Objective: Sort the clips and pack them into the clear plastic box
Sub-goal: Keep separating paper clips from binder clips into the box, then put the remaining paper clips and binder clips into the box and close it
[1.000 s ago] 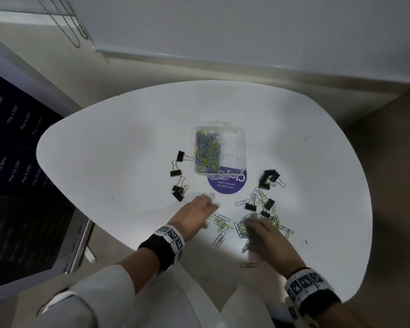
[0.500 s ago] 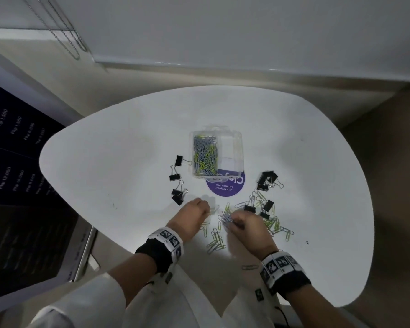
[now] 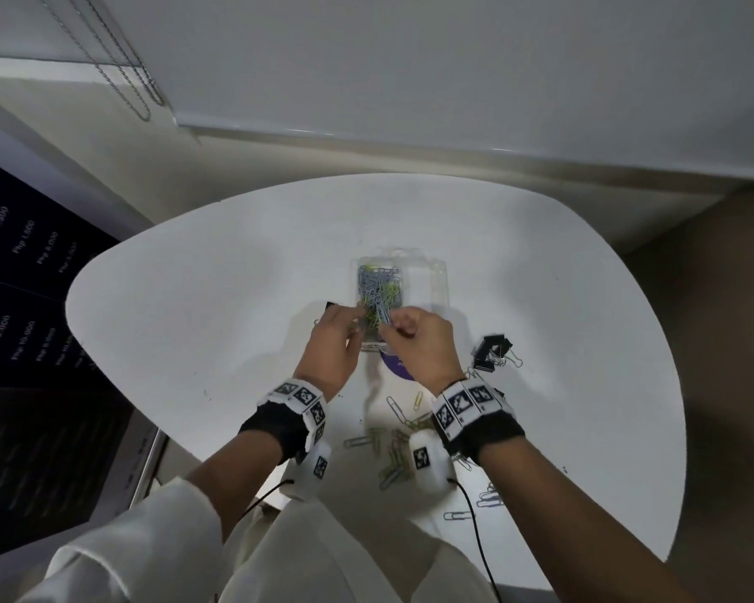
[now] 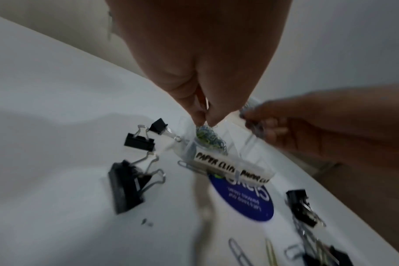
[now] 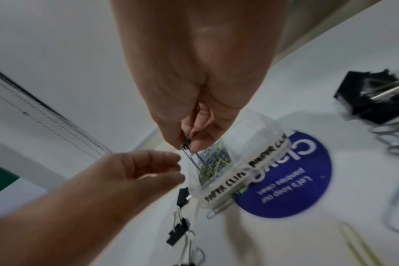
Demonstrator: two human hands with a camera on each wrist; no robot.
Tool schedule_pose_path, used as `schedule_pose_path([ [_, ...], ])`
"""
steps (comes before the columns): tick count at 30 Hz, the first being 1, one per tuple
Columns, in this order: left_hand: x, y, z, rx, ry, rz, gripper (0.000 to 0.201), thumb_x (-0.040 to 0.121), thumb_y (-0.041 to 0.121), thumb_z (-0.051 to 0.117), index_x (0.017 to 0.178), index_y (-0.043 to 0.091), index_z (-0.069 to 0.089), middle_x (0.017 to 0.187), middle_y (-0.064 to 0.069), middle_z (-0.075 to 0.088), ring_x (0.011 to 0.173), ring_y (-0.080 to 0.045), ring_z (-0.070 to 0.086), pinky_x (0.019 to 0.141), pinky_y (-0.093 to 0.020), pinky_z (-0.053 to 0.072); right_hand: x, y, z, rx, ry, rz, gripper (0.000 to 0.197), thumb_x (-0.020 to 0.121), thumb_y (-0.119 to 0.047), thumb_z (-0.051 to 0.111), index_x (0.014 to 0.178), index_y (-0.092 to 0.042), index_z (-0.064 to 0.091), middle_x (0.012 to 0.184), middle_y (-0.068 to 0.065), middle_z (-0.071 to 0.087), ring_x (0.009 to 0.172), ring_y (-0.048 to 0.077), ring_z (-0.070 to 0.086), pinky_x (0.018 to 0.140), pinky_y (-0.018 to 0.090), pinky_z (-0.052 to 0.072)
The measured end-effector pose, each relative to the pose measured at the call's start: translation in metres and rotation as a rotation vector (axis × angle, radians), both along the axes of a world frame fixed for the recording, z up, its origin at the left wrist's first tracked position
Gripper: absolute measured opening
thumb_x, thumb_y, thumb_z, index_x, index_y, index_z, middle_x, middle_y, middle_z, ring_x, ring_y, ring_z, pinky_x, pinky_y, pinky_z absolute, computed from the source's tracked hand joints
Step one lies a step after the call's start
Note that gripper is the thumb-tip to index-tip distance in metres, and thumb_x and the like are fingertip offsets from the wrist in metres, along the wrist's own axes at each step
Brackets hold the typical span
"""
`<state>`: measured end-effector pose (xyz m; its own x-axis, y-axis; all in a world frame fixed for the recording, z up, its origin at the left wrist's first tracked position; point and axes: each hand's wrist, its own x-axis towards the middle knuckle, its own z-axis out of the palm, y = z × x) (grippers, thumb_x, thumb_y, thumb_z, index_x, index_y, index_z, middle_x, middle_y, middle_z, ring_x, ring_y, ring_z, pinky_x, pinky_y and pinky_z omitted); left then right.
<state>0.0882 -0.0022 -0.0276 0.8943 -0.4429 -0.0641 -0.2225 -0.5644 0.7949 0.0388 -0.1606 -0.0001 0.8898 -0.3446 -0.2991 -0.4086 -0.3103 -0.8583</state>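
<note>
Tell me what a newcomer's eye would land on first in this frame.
Both hands meet over the clear box at the table's middle: the right hand pinches paper clips above the blue and yellow pile already inside, the left hand close beside it. Next, the black binder clips to the right, and the loose paper clips near the table's front edge.

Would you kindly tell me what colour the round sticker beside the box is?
The sticker is dark blue with white lettering, clearest in the right wrist view.
</note>
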Motion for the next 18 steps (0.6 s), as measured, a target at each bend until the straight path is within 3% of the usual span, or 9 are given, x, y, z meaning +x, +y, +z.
schedule_pose_path([
  [2, -0.009, 0.008, -0.001, 0.038, -0.057, -0.065, 0.033, 0.09, 0.0, 0.053, 0.12, 0.012, 0.058, 0.113, -0.003, 0.052, 0.092, -0.014, 0.059, 0.086, -0.03, 0.052, 0.018, 0.0, 0.0, 0.003, 0.013, -0.026, 0.03, 0.088, -0.02, 0.073, 0.114, -0.007, 0.069, 0.096, 0.001, 0.071, 0.089, 0.01, 0.064, 0.086, 0.016, 0.051],
  [5, -0.019, 0.018, -0.002, 0.126, -0.101, -0.183, 0.036, 0.089, 0.002, 0.055, 0.124, 0.012, 0.055, 0.12, -0.004, 0.051, 0.101, -0.019, 0.055, 0.089, -0.033, 0.05, 0.029, -0.004, -0.007, -0.034, 0.03, -0.016, 0.032, 0.091, -0.021, 0.069, 0.119, -0.005, 0.067, 0.11, 0.006, 0.072, 0.097, 0.012, 0.066, 0.09, 0.019, 0.048],
  [8, -0.024, 0.023, -0.009, 0.281, -0.195, -0.351, 0.045, 0.086, 0.007, 0.06, 0.13, 0.01, 0.052, 0.135, -0.008, 0.049, 0.122, -0.025, 0.048, 0.098, -0.036, 0.047, 0.017, -0.014, -0.017, -0.106, 0.015, 0.019, 0.025, 0.092, -0.015, 0.066, 0.116, -0.007, 0.07, 0.11, 0.007, 0.073, 0.099, 0.014, 0.068, 0.091, 0.021, 0.05],
  [11, -0.028, 0.022, -0.019, 0.473, -0.267, -0.504, 0.061, 0.08, 0.015, 0.067, 0.137, 0.01, 0.046, 0.149, -0.008, 0.037, 0.137, -0.027, 0.032, 0.11, -0.039, 0.033, -0.011, -0.03, -0.029, -0.206, 0.008, 0.11, 0.027, 0.091, -0.01, 0.065, 0.118, -0.013, 0.068, 0.113, 0.004, 0.069, 0.103, 0.016, 0.064, 0.095, 0.031, 0.053],
  [14, -0.032, 0.019, -0.021, 0.526, -0.271, -0.477, 0.064, 0.076, 0.016, 0.071, 0.135, 0.011, 0.047, 0.148, -0.006, 0.038, 0.137, -0.027, 0.029, 0.11, -0.041, 0.031, -0.041, -0.044, -0.037, -0.414, -0.023, 0.307, 0.034, 0.091, -0.012, 0.063, 0.125, -0.018, 0.064, 0.121, -0.001, 0.059, 0.111, 0.018, 0.047, 0.099, 0.027, 0.04],
  [18, -0.04, 0.016, -0.017, 0.526, -0.304, -0.459, 0.052, 0.076, 0.016, 0.068, 0.126, 0.007, 0.055, 0.137, -0.008, 0.047, 0.134, -0.028, 0.032, 0.107, -0.043, 0.039, -0.066, -0.04, -0.039, -0.436, -0.004, 0.424, 0.04, 0.093, -0.01, 0.056, 0.132, -0.019, 0.06, 0.133, 0.0, 0.056, 0.123, 0.019, 0.043, 0.108, 0.03, 0.034],
])
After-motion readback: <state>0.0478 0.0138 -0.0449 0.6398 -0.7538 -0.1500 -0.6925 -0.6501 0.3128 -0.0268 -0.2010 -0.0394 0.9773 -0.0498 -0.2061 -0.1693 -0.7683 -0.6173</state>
